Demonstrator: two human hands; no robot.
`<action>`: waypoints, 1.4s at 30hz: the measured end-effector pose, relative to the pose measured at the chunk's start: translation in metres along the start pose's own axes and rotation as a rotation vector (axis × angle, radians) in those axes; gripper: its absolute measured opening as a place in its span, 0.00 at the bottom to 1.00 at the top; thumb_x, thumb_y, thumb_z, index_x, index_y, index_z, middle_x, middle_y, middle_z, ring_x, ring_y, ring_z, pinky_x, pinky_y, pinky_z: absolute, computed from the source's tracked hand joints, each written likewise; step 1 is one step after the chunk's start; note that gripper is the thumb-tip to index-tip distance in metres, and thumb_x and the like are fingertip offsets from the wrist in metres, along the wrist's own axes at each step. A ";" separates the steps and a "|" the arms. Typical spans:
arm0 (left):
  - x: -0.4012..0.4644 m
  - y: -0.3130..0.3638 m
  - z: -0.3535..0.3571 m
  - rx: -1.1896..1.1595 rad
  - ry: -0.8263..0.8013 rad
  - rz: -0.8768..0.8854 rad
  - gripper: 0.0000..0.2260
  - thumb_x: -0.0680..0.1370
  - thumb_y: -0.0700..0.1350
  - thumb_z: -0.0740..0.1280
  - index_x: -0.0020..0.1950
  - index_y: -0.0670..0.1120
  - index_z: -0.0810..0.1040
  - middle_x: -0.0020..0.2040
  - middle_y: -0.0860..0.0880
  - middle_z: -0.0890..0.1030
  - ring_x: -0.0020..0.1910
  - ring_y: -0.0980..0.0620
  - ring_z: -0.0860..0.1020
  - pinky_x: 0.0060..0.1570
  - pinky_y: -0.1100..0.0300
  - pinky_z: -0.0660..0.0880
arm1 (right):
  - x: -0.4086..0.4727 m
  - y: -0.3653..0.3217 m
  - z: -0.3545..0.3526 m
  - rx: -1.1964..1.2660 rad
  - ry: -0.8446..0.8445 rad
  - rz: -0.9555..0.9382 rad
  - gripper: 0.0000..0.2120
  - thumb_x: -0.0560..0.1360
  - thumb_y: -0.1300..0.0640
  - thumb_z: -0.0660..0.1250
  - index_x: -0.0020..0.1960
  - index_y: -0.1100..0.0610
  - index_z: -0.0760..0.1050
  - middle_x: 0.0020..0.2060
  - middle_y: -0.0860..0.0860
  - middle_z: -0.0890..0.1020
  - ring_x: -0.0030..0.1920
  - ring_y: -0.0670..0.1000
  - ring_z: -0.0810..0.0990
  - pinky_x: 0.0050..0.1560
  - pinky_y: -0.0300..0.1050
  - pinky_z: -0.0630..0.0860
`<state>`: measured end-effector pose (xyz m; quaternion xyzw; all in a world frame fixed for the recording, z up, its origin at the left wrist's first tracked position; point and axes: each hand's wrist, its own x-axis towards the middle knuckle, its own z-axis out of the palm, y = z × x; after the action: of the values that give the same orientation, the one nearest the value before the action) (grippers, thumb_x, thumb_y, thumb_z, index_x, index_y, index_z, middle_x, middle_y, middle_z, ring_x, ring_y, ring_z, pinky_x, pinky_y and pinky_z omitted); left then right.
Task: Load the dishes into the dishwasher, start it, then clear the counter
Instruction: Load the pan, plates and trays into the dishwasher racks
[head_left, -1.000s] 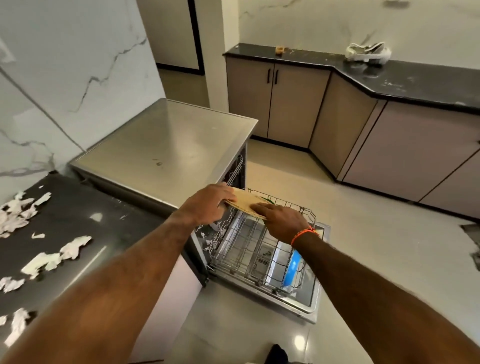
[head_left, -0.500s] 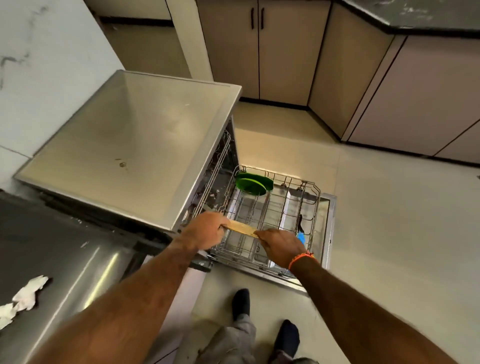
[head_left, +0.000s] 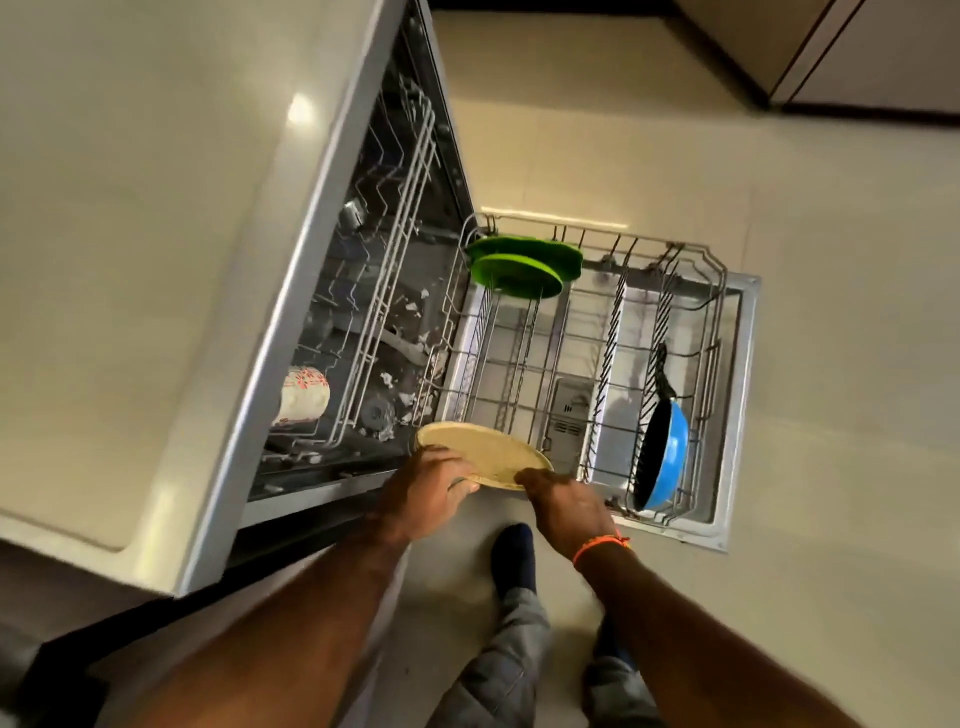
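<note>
Both hands hold one tan plate (head_left: 485, 453) over the near left corner of the pulled-out lower rack (head_left: 719, 291). In the head view, the left hand (head_left: 423, 496) curls its fingers round the plate's near left edge, thumb on top, and the right hand (head_left: 569, 506) pinches the near right edge; an orange band (head_left: 600, 544) circles the right wrist. The plate is tilted, its far edge lying level with the rack's front wire, and whether it already touches the wires cannot be told.

The dishwasher (head_left: 291, 332) stands open, its door (head_left: 737, 395) folded down flat with the lower rack drawn out over it. At the rack's far left corner two green plates (head_left: 519, 273) stand on edge, one just behind the other. At the right side a blue pan (head_left: 667, 454) with a black inside stands on edge between the wires, its dark handle pointing away from the person. Inside the machine the upper rack (head_left: 400, 208) sits pushed in, and a white cup (head_left: 301, 395) with a red pattern lies in it near the front. Below the hands a dark sock (head_left: 514, 556) and grey trouser legs (head_left: 498, 670) stand on the pale floor (head_left: 831, 260).
</note>
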<state>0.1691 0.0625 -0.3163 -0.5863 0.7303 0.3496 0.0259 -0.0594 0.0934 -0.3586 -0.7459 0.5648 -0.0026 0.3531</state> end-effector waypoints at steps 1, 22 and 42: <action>0.004 -0.008 0.004 0.008 0.002 0.002 0.13 0.77 0.46 0.73 0.60 0.43 0.85 0.59 0.46 0.84 0.61 0.47 0.79 0.66 0.61 0.68 | 0.007 0.001 0.010 0.023 0.005 0.003 0.18 0.75 0.62 0.67 0.64 0.49 0.79 0.54 0.55 0.85 0.47 0.60 0.85 0.44 0.52 0.82; 0.021 -0.044 0.051 0.170 0.292 0.073 0.09 0.77 0.37 0.67 0.56 0.40 0.81 0.52 0.43 0.83 0.54 0.42 0.79 0.57 0.46 0.76 | 0.041 0.013 0.050 0.056 0.116 0.018 0.15 0.83 0.48 0.60 0.66 0.48 0.76 0.60 0.49 0.82 0.56 0.55 0.82 0.45 0.49 0.80; -0.026 0.011 0.024 0.112 0.027 -0.382 0.33 0.83 0.50 0.62 0.83 0.49 0.50 0.84 0.47 0.49 0.82 0.45 0.45 0.81 0.48 0.51 | 0.025 -0.024 -0.001 -0.103 -0.198 0.096 0.32 0.82 0.50 0.61 0.81 0.53 0.52 0.80 0.53 0.57 0.77 0.58 0.62 0.73 0.55 0.68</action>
<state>0.1589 0.0982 -0.3175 -0.7167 0.6242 0.2892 0.1146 -0.0308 0.0749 -0.3550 -0.7316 0.5616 0.1170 0.3682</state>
